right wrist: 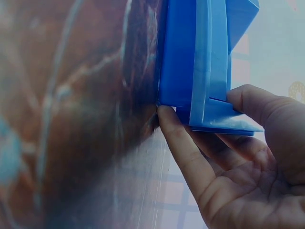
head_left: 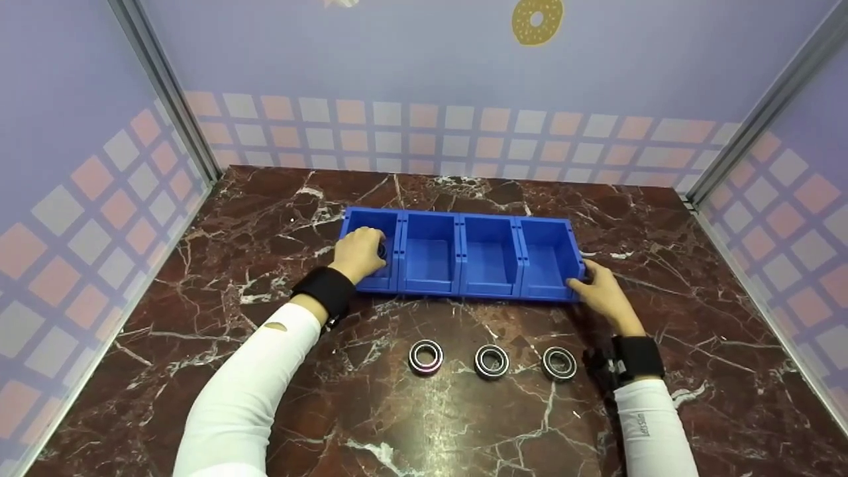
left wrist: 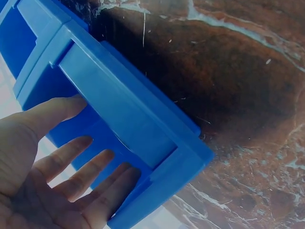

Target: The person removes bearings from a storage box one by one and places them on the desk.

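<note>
A row of joined blue storage bins (head_left: 432,285) stands across the table. My left hand (head_left: 358,254) reaches into the leftmost bin. In the left wrist view its thumb and loosely bent fingers (left wrist: 78,164) are spread apart, with only blue plastic between them. A small dark shape (head_left: 382,250) shows by the fingertips in the head view, partly hidden by the hand. At the right end, my right hand (head_left: 602,291) grips the rightmost bin (right wrist: 202,71), thumb over its front edge and fingers against the outer side and bottom.
Three ring-shaped bearings lie in front of the bins: a left one (head_left: 425,357) with a pinkish lower edge, a middle one (head_left: 491,362) and a right one (head_left: 559,364). Patterned panels (head_left: 464,79) enclose the marbled table (head_left: 397,424) at the back and sides.
</note>
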`<state>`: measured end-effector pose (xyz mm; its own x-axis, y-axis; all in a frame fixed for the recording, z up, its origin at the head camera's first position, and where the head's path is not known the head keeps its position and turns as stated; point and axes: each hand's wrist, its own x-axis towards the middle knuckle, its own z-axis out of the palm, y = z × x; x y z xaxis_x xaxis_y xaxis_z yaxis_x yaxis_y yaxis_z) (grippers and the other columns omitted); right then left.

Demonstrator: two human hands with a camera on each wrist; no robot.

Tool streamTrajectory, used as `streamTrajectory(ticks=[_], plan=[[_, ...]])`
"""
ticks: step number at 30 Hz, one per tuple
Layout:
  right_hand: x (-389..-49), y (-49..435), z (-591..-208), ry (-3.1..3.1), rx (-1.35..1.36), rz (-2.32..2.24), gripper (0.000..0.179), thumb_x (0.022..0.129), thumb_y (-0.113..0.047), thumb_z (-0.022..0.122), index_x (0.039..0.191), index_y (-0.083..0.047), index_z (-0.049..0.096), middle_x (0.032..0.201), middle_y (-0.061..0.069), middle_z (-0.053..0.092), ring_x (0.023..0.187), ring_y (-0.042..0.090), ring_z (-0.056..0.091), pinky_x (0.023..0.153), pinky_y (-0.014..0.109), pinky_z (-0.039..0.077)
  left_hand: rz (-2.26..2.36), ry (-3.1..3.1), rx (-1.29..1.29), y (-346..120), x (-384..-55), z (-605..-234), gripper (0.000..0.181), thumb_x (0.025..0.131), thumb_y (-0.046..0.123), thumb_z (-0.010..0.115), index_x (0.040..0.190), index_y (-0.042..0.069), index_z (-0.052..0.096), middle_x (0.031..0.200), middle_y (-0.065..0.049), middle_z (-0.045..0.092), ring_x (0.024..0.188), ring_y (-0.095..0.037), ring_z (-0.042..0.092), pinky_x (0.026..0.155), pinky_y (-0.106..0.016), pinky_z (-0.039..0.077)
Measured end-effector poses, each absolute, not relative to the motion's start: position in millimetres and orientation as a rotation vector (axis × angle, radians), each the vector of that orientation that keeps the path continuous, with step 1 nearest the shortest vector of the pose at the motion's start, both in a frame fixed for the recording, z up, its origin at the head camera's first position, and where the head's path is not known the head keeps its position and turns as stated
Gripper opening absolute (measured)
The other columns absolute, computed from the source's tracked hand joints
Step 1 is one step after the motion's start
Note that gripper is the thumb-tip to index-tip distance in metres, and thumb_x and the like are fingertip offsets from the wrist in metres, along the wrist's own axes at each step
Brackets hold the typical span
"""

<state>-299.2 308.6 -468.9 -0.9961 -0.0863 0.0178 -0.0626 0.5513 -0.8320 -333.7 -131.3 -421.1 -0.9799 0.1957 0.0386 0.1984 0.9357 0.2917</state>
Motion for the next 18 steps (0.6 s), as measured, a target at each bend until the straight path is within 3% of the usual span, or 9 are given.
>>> streamTrajectory(ticks=[4,11,18], plan=[[-300,308,-470,2.759,-0.139,-1.462,0.051,0.099,0.002,0.058,0.144,0.02,0.042,0.134,0.036,0.058,0.104,0.014,0.059,0.082,0.013,0.047,-0.467,-3.109,-0.283,-131,-338,-422,0.048,0.085,0.013,0.082,0.13,-0.001,0.069,0.127,-0.025,0.067,0.117,-0.043,0.065,0.094,-0.056,0.054],[-300,308,-471,2.764,-0.128,-1.459,0.051,0.099,0.001,0.059,0.143,0.02,0.042,0.127,0.034,0.06,0.085,0.007,0.057,0.067,0.017,0.047,-0.469,-3.104,-0.266,-129,-342,-425,0.047,0.083,0.008,0.076,0.128,-0.001,0.069,0.126,-0.025,0.067,0.116,-0.044,0.065,0.093,-0.058,0.054],[-300,308,-470,2.763,-0.129,-1.471,0.052,0.099,0.001,0.06,0.143,0.021,0.042,0.128,0.035,0.059,0.088,0.008,0.057,0.069,0.015,0.047,-0.463,-3.119,-0.242,-127,-345,-427,0.046,0.084,0.007,0.075,0.129,0.001,0.069,0.127,-0.024,0.067,0.116,-0.044,0.065,0.092,-0.059,0.054]])
